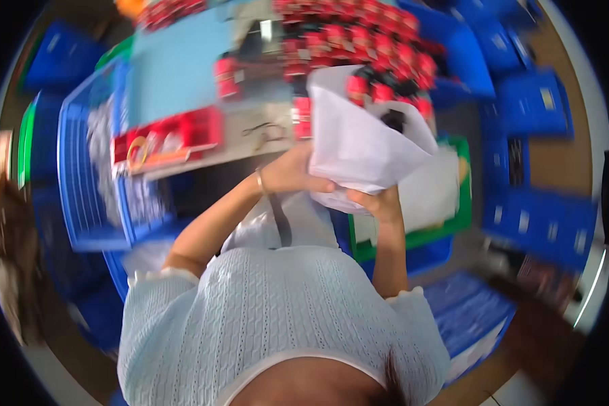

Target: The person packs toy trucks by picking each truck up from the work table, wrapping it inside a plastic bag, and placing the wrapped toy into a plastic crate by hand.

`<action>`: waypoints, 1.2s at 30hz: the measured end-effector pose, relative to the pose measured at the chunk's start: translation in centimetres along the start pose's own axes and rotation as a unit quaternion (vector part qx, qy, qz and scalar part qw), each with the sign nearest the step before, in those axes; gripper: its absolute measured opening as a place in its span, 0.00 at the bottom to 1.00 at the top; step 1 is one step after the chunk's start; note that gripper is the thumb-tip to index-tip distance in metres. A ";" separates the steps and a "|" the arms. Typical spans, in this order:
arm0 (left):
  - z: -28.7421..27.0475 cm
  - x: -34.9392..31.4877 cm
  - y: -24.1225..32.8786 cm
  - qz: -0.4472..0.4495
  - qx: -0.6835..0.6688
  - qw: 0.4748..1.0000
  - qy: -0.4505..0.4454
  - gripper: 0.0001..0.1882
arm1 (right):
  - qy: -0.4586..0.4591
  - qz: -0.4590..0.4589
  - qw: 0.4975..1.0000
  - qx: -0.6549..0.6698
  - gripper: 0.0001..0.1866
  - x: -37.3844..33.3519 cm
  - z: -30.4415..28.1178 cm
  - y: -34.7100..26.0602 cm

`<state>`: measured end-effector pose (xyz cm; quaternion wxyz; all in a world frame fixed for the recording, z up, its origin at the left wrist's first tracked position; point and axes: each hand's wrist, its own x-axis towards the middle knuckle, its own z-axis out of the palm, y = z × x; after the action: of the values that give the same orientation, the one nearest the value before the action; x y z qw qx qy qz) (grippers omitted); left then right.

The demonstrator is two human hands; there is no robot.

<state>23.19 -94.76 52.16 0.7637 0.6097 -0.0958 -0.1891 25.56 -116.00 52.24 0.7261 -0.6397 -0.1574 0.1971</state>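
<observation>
One white, soft plastic bag (358, 139) is gripped by closed fingers of both the left hand (294, 172) and the right hand (380, 201). One dark object (394, 119), blurred, is seen inside, above the fingers. One red plastic tray (172, 139) lies left of them.

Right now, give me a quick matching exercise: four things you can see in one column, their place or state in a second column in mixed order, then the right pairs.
Things:
1. white bag
2. red tray
3. blue crate
4. green tray

Place or state:
A. on the person's left, beside the table
B. held up by both hands
C. under white sheets, to the right of the hands
D. on the table, with a yellow ring in it

Pairs: 1-B, 2-D, 3-A, 4-C

The left hand and right hand both grip the bag's lower part.
</observation>
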 end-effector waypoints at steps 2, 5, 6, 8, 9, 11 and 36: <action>-3.0 -2.5 -0.1 0.006 0.060 0.997 0.039 0.34 | -0.075 -0.002 0.997 -0.004 0.38 2.9 2.5 1.3; -6.7 -7.4 -0.2 0.045 0.164 0.973 0.156 0.37 | -0.174 0.000 0.985 -0.024 0.37 6.1 7.3 2.7; -7.3 -9.0 -0.1 0.077 0.263 0.942 0.196 0.40 | -0.178 0.023 0.983 -0.039 0.36 6.8 8.8 2.4; -9.7 -12.5 0.5 0.075 0.227 0.939 0.247 0.42 | -0.180 0.049 0.982 -0.035 0.35 8.6 13.0 2.9; -11.1 -14.3 1.1 0.075 0.195 0.946 0.248 0.45 | -0.213 0.049 0.975 -0.040 0.35 9.8 15.0 3.3; -13.8 -17.8 1.5 0.103 0.209 0.924 0.304 0.47 | -0.279 0.084 0.956 -0.036 0.38 12.4 19.7 4.1; -53.3 -55.6 -34.4 -0.116 -0.294 0.372 0.873 0.46 | -0.800 -0.053 0.314 -0.508 0.40 36.0 98.9 46.3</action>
<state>-13.23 -30.85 10.82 0.5254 0.1784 0.7570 0.3452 5.54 -7.87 18.61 -0.2124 -0.4041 -0.7645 0.4551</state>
